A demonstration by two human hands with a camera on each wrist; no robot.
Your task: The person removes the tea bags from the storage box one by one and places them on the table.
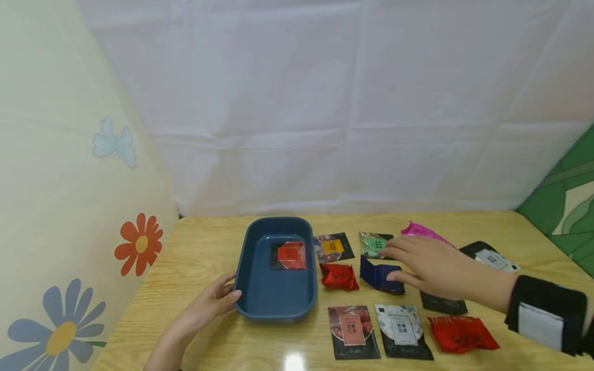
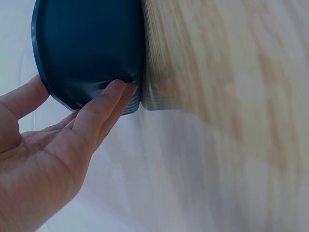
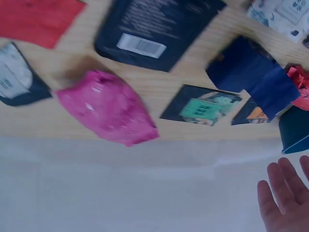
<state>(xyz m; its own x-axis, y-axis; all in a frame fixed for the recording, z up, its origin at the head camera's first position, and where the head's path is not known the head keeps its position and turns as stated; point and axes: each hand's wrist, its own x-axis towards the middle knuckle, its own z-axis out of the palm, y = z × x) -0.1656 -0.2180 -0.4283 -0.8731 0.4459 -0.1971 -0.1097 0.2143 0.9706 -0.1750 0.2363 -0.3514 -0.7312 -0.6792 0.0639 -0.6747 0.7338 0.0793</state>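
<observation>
A deep blue plastic tray [image 1: 275, 310] stands on the table, with a red-and-black tea sachet [image 1: 289, 255] lying inside. At its left side my left hand [image 1: 215, 298] holds the wall, thumb at the rim and fingers against the outside, as the left wrist view also shows. My right hand [image 1: 429, 262] is empty and reaches over the packets with its fingers extended. Nearest to it are a green-labelled sachet [image 1: 373, 243] and a dark blue folded packet [image 1: 381, 275]. The right wrist view shows the fingers [image 3: 281, 186] apart from the packets.
Right of the tray lie an orange-labelled sachet [image 1: 333, 247], a red wrapped packet [image 1: 339, 276], a pink packet [image 3: 107, 108], a black packet with a barcode [image 3: 145, 36], a second red packet [image 1: 463, 334] and several other sachets. White cloth [image 1: 297, 113] hangs behind the table.
</observation>
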